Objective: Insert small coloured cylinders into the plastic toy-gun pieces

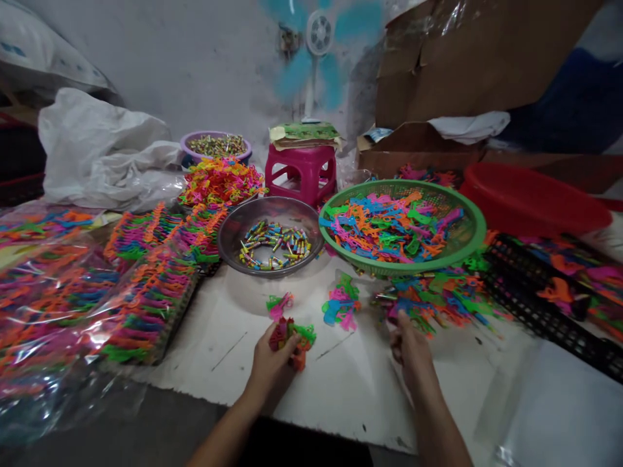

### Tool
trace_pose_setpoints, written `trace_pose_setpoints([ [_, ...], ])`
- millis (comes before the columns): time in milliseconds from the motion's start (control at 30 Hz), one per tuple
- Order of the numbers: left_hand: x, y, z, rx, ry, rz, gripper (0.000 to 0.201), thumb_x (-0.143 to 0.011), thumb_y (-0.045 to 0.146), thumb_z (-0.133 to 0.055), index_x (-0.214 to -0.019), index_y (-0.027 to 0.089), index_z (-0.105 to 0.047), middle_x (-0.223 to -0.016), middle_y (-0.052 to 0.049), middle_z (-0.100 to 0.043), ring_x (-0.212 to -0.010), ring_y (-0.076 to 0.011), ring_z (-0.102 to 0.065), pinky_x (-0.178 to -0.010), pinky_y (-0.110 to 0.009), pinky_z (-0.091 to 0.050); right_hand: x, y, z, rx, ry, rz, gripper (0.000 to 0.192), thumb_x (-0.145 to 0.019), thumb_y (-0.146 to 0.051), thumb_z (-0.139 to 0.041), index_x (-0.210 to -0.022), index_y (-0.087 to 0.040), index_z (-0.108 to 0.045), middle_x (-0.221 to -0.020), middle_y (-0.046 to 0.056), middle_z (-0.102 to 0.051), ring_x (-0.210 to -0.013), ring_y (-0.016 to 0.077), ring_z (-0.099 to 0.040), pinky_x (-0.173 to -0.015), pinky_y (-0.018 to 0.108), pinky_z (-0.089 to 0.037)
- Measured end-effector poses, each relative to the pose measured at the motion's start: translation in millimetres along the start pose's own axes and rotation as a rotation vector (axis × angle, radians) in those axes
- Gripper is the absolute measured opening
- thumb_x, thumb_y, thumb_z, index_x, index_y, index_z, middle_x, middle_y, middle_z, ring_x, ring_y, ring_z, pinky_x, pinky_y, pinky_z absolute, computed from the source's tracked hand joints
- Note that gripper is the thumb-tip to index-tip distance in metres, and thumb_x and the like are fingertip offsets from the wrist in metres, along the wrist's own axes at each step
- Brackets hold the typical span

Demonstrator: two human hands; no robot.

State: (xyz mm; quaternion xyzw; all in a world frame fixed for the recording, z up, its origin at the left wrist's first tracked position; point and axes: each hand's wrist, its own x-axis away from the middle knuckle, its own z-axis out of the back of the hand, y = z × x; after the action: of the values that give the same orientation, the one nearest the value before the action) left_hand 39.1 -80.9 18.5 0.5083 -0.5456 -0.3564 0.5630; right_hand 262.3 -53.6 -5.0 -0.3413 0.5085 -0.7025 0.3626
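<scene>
My left hand (275,357) is closed around a small bunch of plastic toy pieces (304,337) in red, green and orange, held over the white tabletop. Just beyond it lies a pink and green piece (280,305). A small heap of pink, blue and green pieces (341,303) rests between my hands. My right hand (411,350) is at the near left edge of a loose pile of coloured plastic pieces (452,298). Its fingers are pinched on a purple-blue plastic piece (400,309); blur hides the exact shape.
A grey bowl (228,250) holds small shiny cylinders; a green basket (474,240) holds more plastic pieces. Bagged rows of pieces (146,305) lie left. A black crate (530,318) and red basin (535,201) stand right. Behind are a pink stool (302,162) and a spinning fan (320,32).
</scene>
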Motion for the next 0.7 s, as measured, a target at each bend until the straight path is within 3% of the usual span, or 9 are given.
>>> trace_pose_setpoints([
  [67,0,-7,-0.8,0.090,-0.041,0.055,0.028,-0.058,0.036,-0.068,-0.067,0.016,-0.050,-0.051,0.005,-0.051,-0.043,-0.0079,-0.046,-0.042,-0.019,-0.035,-3,1,-6,0.181,-0.090,0.064,0.045,-0.070,-0.058,-0.043,-0.054,-0.017,-0.053,-0.043,-0.002,-0.045,-0.041,0.0115,-0.041,-0.042,0.023,-0.031],
  [133,1,-17,-1.7,0.118,-0.096,0.085,0.028,-0.059,0.037,-0.068,-0.068,0.016,-0.051,-0.052,0.005,-0.050,-0.044,-0.0070,-0.045,-0.042,-0.018,-0.034,4,-3,-28,0.400,-0.157,0.191,0.043,-0.073,-0.055,-0.042,-0.063,-0.017,-0.059,-0.054,0.001,-0.055,-0.054,0.0151,-0.051,-0.052,0.024,-0.037],
  [267,4,-25,2.4,0.006,-0.180,0.087,0.027,-0.058,0.035,-0.069,-0.068,0.014,-0.055,-0.052,0.004,-0.049,-0.046,-0.0070,-0.044,-0.043,-0.018,-0.034,13,-14,-80,0.850,-0.083,0.329,0.038,-0.073,-0.050,-0.046,-0.081,-0.016,-0.062,-0.083,0.010,-0.062,-0.079,0.0220,-0.056,-0.068,0.029,-0.038],
  [333,3,-22,7.8,-0.021,-0.184,0.086,0.026,-0.059,0.034,-0.068,-0.069,0.014,-0.055,-0.052,0.004,-0.049,-0.047,-0.0076,-0.045,-0.045,-0.019,-0.035,11,-16,-93,0.978,-0.056,0.343,0.039,-0.069,-0.047,-0.053,-0.087,-0.013,-0.061,-0.091,0.014,-0.059,-0.085,0.0247,-0.054,-0.071,0.031,-0.037],
  [533,-4,-22,14.7,0.012,-0.108,0.081,0.036,-0.058,0.033,-0.069,-0.085,0.016,-0.053,-0.065,0.001,-0.056,-0.049,-0.0087,-0.049,-0.049,-0.022,-0.041,6,2,-74,0.866,-0.158,0.440,0.020,-0.074,-0.032,-0.049,-0.078,-0.017,-0.062,-0.080,0.005,-0.059,-0.081,0.0174,-0.053,-0.074,0.025,-0.036],
  [633,-5,-31,8.8,0.020,-0.095,0.128,0.038,-0.059,0.034,-0.067,-0.091,0.018,-0.053,-0.062,0.003,-0.055,-0.044,-0.0077,-0.046,-0.045,-0.021,-0.038,15,7,-66,0.931,-0.077,0.479,0.027,-0.075,-0.040,-0.048,-0.082,-0.018,-0.063,-0.082,0.006,-0.060,-0.084,0.0212,-0.051,-0.076,0.030,-0.034],
  [700,-6,-37,5.9,-0.034,-0.097,0.107,0.032,-0.059,0.034,-0.066,-0.084,0.017,-0.056,-0.057,0.004,-0.053,-0.045,-0.0080,-0.046,-0.045,-0.020,-0.037,20,6,-66,1.016,-0.030,0.492,0.035,-0.074,-0.047,-0.048,-0.084,-0.018,-0.063,-0.085,0.008,-0.059,-0.087,0.0252,-0.050,-0.075,0.034,-0.032],
])
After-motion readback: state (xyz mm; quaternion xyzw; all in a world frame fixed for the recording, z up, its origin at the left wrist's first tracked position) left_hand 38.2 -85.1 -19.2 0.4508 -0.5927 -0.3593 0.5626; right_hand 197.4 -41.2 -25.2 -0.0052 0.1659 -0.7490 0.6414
